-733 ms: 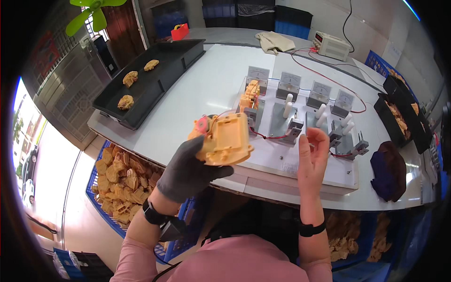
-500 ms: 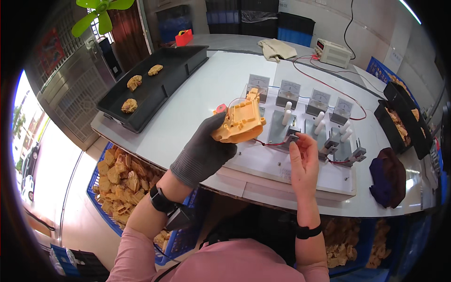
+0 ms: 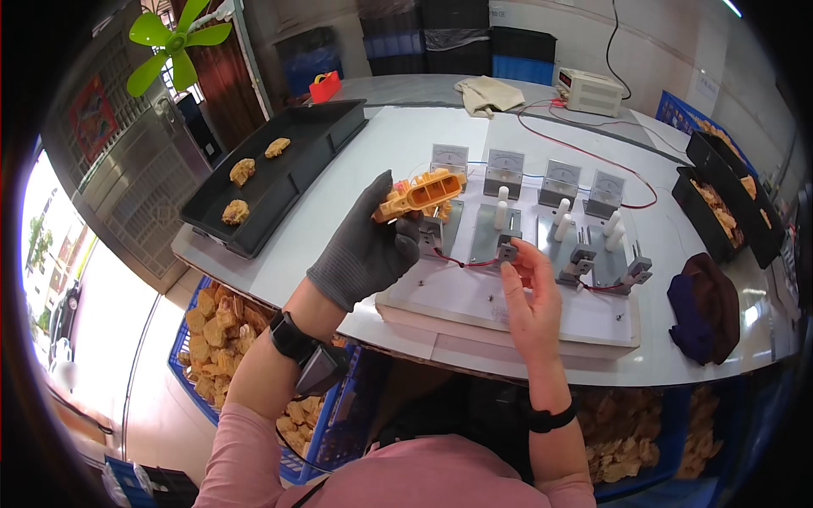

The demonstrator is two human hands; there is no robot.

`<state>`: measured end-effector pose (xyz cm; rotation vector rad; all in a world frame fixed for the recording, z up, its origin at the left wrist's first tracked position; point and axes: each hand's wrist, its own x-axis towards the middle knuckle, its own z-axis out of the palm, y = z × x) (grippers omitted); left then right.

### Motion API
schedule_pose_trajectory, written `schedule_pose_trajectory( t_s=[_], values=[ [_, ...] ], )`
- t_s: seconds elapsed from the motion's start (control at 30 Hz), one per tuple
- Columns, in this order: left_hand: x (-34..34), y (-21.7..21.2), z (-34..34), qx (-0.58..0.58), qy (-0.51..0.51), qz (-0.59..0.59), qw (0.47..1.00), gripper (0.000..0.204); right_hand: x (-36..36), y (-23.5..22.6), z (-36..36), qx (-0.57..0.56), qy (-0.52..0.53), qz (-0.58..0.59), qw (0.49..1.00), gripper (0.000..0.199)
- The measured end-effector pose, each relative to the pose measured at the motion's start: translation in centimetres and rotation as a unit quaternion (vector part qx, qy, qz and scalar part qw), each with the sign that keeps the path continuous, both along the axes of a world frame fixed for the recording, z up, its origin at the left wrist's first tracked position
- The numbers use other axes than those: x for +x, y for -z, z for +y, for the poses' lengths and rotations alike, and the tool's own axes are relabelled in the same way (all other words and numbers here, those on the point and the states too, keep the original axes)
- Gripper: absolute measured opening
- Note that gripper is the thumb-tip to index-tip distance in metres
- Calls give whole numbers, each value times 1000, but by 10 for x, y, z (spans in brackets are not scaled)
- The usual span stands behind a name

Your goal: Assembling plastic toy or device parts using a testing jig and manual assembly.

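Note:
My left hand [image 3: 360, 258], in a grey glove, is closed around a yellow-orange plastic housing [image 3: 405, 203]. The housing is tilted so that its hollow opening shows, above the left part of a white test board [image 3: 423, 300]. My bare right hand [image 3: 535, 300] pinches a small grey block [image 3: 507, 252] at the front of one of the board's metal plates. A red wire [image 3: 461, 264] runs beside that block. White posts [image 3: 500, 216] stand on the plates, and a row of panel meters [image 3: 506, 173] lines the board's back.
A black tray [image 3: 279, 182] with 3 yellow parts lies at left. Blue baskets [image 3: 318, 440] of similar parts stand below the table. Black bins [image 3: 707, 241] and dark cloth [image 3: 703, 309] are at right. A power supply [image 3: 590, 91] and pale cloth [image 3: 489, 95] sit at the back.
My left hand has turned the housing, so its hollow opening now shows instead of its flat, ribbed face. My right hand keeps its hold on the grey block. The whole view has shifted slightly.

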<state>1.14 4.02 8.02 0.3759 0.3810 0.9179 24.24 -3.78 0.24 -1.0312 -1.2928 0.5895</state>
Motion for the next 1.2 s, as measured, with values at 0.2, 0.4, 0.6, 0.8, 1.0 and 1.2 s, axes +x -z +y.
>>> schedule_pose_trajectory(
  t_s=[0.2,0.4,0.6,0.8,1.0,1.2],
  values=[
    [17,-10,3,14,-2,42,999,48,2,-2,-1,0,-9,5,1000,34],
    [31,-27,9,-8,4,51,999,52,7,1,-2,12,-50,19,998,29],
    [54,-47,44,296,-101,322,894,54,5,-3,-3,17,-61,30,998,28],
    [100,-51,66,458,-121,637,609,63,2,-2,-2,21,-50,29,998,29],
    [100,-42,26,538,-11,724,431,69,5,-2,-3,17,-44,25,999,30],
    [91,-50,11,596,67,735,316,61,7,-3,-4,-4,-44,31,999,31]
  ],
)
